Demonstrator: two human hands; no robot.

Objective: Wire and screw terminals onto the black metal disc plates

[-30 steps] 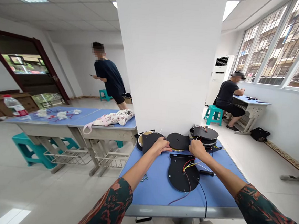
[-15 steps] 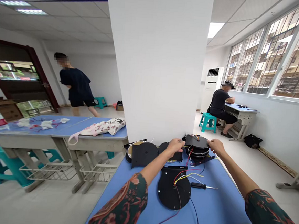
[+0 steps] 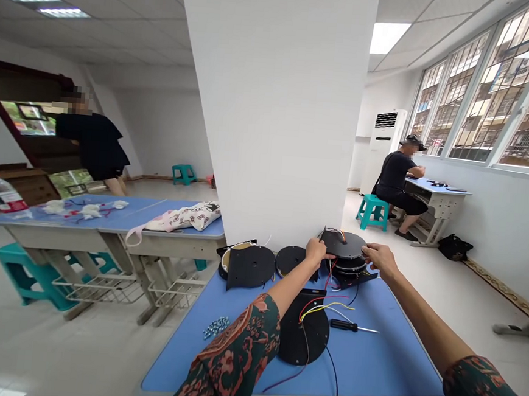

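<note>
At the back right of the blue table [image 3: 370,365], my left hand [image 3: 316,251] and my right hand [image 3: 379,259] grip opposite edges of a black round plate [image 3: 344,245] with wires coming out of its top. Beneath it lies a stack of round black parts [image 3: 350,272] with red and white wires hanging out. Nearer to me rests another black round plate [image 3: 303,338] with red, yellow and white wires, partly covered by my left sleeve. A screwdriver [image 3: 350,326] with a black handle lies to its right.
More black round housings [image 3: 252,267] stand at the back left, against the white pillar [image 3: 275,113]. A pile of small screws [image 3: 216,327] lies left of my forearm. One person [image 3: 92,145] is near the door; another person [image 3: 397,175] sits by the windows.
My left hand has shifted right on the black plate, which now sits slightly turned. The pile of screws has come into view. The person at left has moved toward the door.
</note>
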